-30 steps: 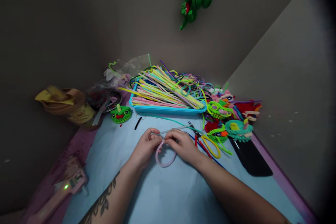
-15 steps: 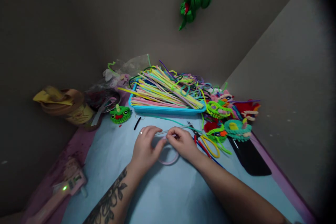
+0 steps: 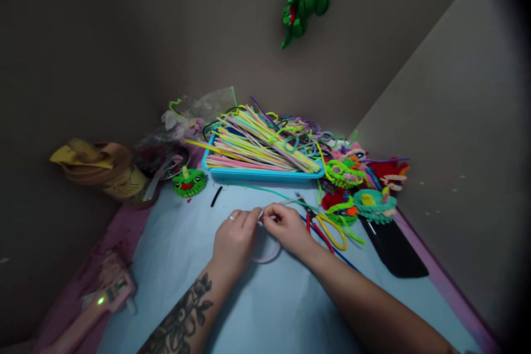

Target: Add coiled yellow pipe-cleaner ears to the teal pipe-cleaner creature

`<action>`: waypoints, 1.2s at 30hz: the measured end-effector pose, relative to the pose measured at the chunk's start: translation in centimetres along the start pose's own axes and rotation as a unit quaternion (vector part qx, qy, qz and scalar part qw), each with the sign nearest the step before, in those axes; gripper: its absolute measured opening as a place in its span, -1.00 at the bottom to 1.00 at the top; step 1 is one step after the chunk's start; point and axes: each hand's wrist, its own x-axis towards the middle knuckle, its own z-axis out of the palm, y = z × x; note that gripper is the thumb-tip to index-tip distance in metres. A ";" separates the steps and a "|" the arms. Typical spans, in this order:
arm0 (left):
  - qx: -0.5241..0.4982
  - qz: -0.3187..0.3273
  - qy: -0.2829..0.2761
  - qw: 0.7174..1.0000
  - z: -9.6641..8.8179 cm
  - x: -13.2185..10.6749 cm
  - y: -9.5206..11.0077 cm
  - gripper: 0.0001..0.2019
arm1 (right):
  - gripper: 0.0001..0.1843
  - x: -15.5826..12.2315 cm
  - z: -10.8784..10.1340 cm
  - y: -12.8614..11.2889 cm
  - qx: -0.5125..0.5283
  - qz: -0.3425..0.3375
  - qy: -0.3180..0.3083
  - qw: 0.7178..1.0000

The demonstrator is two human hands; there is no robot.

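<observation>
A pale lilac pipe-cleaner ring point(image 3: 267, 259) hangs below my two hands, its top hidden by my fingers. My left hand point(image 3: 235, 239), with a ring on one finger, is closed, its fingertips pinching at the top of the loop. Touching it from the other side, my right hand point(image 3: 287, 228) is closed in a pinch. A whitish pipe cleaner point(image 3: 290, 201) sticks out past the right hand's knuckles. Beside that hand lie pliers with red handles point(image 3: 322, 233) and yellow-handled scissors point(image 3: 335, 230).
A blue tray point(image 3: 265, 176) full of pastel pipe cleaners stands behind my hands. Fuzzy animal figures point(image 3: 375, 204) and a black phone-like slab point(image 3: 396, 249) lie on the right. On the left are a green figure point(image 3: 189, 182), a glue gun point(image 3: 110, 296) and a yellowish cup point(image 3: 120, 180).
My left hand has turned and shifted right. Its fingers, stretched along the pale strand before, are now drawn together against the right hand's fingertips. The right hand is almost unmoved.
</observation>
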 end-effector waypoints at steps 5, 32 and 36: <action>-0.009 -0.016 -0.025 1.000 0.3 -0.1 0.0 -0.70 | -0.89 0.0 0.0 -0.1 -0.013 0.002 -0.001 1.000; -0.679 -0.352 -0.105 0.635 -0.6 1.2 0.4 -0.68 | -0.83 0.0 -1.0 -0.8 0.132 0.007 -0.099 0.986; -0.747 -0.369 -0.127 0.538 -0.5 1.1 0.3 -0.62 | -0.85 -0.1 -1.0 -0.9 0.171 0.012 -0.101 0.980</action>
